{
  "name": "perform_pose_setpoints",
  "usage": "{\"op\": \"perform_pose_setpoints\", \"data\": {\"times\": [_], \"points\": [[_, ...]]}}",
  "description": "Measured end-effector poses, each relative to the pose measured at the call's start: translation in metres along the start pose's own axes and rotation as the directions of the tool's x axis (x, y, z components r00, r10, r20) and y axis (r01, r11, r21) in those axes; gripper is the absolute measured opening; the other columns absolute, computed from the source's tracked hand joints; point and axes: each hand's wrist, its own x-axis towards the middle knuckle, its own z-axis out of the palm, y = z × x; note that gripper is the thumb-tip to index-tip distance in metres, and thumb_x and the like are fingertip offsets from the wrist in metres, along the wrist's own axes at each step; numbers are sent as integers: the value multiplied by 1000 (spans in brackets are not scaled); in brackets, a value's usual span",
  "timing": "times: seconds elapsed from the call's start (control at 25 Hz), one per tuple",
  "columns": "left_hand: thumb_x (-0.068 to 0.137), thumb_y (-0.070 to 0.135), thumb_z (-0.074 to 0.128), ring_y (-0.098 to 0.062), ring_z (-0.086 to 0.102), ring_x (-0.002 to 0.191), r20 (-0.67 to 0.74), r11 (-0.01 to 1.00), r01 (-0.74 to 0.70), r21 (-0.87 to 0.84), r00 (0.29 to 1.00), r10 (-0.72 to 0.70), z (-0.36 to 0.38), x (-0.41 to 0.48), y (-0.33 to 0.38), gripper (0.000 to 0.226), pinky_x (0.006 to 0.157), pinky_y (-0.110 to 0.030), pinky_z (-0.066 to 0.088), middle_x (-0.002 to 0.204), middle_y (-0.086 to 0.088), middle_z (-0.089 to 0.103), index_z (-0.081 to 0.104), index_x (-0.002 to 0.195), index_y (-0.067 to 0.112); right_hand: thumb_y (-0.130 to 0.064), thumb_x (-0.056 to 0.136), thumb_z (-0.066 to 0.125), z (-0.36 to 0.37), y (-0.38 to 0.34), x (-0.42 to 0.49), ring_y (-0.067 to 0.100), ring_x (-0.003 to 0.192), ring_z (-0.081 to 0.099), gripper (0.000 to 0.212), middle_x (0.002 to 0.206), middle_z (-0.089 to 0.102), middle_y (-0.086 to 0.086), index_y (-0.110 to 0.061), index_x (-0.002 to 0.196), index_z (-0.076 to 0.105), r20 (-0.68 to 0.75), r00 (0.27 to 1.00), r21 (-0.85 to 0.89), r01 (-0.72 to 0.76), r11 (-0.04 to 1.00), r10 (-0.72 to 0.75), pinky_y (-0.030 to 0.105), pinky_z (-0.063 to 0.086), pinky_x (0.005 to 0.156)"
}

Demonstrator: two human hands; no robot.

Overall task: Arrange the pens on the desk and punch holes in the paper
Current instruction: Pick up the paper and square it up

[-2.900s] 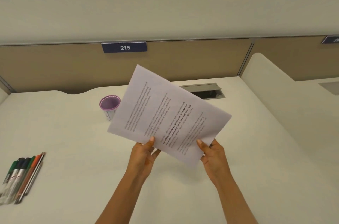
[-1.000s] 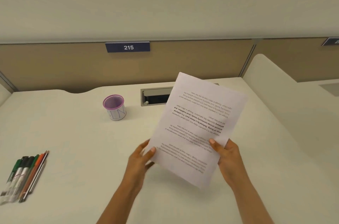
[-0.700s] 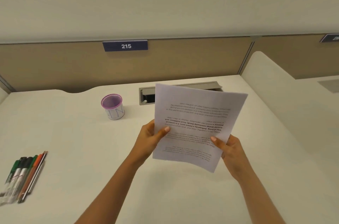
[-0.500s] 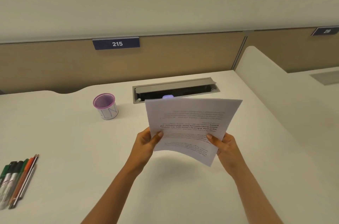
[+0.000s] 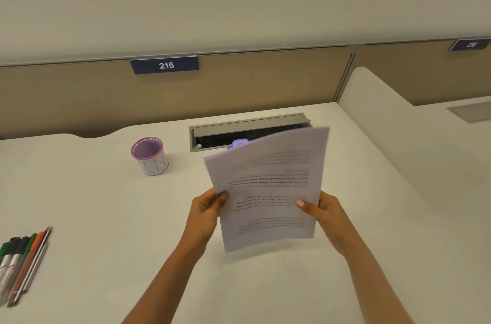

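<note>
A printed white paper (image 5: 268, 188) is held above the middle of the desk, nearly upright with its text upside down. My left hand (image 5: 207, 208) pinches its left edge and my right hand (image 5: 322, 208) pinches its right edge. A small lilac object (image 5: 238, 143), perhaps the hole punch, peeks out just behind the paper's top edge; most of it is hidden. A row of pens (image 5: 20, 262) lies side by side at the desk's left edge: green and black markers, an orange pen, thin pencils.
A purple-rimmed pen cup (image 5: 150, 156) stands on the white desk (image 5: 101, 217) left of the paper. Behind the paper an open grey cable tray (image 5: 249, 126) is set into the desk. A tan partition with plate 215 (image 5: 164, 65) backs the desk; a white divider (image 5: 398, 124) rises at right.
Both hands turned the paper from a slanted sideways hold to upright with the text upside down. The cable tray and the lilac object behind it came into sight.
</note>
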Motion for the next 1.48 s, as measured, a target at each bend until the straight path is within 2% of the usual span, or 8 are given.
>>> {"op": "perform_pose_setpoints", "data": {"times": [0.12,0.28,0.52,0.8,0.92,1.0,1.16,1.48], "points": [[97,19,50,-16,71,94,-104,981,80,-176,990,-99,-3,2,4,26,77,-32,55,107,3,75,69,114,25,-21,84,68,-16,-6,-8,25,106,69,38,118,71,7,-15,121,64,-11,1000,65,5,998,-4,36,56,89],[98,14,48,-17,68,93,-147,841,180,-510,945,-291,4,0,0,24,78,-37,54,103,5,76,68,109,23,-9,82,59,13,12,-23,35,100,58,32,104,61,17,-4,114,58,-93,993,370,-33,929,73,49,53,89],[97,13,49,-17,67,94,-90,708,242,-663,913,-397,25,-13,-22,23,80,-40,53,99,4,76,68,104,24,-16,79,70,83,9,-25,26,105,70,32,115,73,9,-14,112,70,-172,984,460,45,887,39,39,59,82],[88,11,61,-18,69,92,-263,946,42,-323,956,-133,-43,-2,-6,22,85,-37,52,100,4,76,67,107,22,-13,80,67,31,-1,-20,28,105,70,27,114,73,10,-14,107,73,-191,982,296,59,954,-1,41,57,88],[78,34,74,-13,72,95,-112,998,59,-20,992,-61,-72,10,18,48,82,-36,54,108,5,75,58,124,35,-16,81,68,10,-5,-20,29,107,69,30,117,72,9,-16,111,71,-118,993,209,21,978,4,41,57,87],[79,37,73,-15,71,96,22,995,60,84,998,-62,-71,16,27,44,82,-37,57,109,6,74,61,121,35,-22,80,69,5,-6,-19,29,106,69,31,115,73,8,-18,111,70,-89,996,131,6,991,5,41,55,89],[78,30,69,-18,72,92,11,998,14,58,1000,-14,-58,14,19,31,71,-24,60,104,1,75,71,109,24,-27,79,71,-4,-2,-15,28,104,68,30,111,73,7,-21,109,71,-73,997,72,-9,997,15,42,53,92],[88,13,65,-10,70,100,43,974,141,178,988,-151,-57,-15,-34,19,81,-19,50,103,3,76,76,100,22,-14,90,64,-28,46,-15,16,114,63,22,113,73,-1,-22,108,74,84,991,-166,-87,982,102,22,49,92]]}}
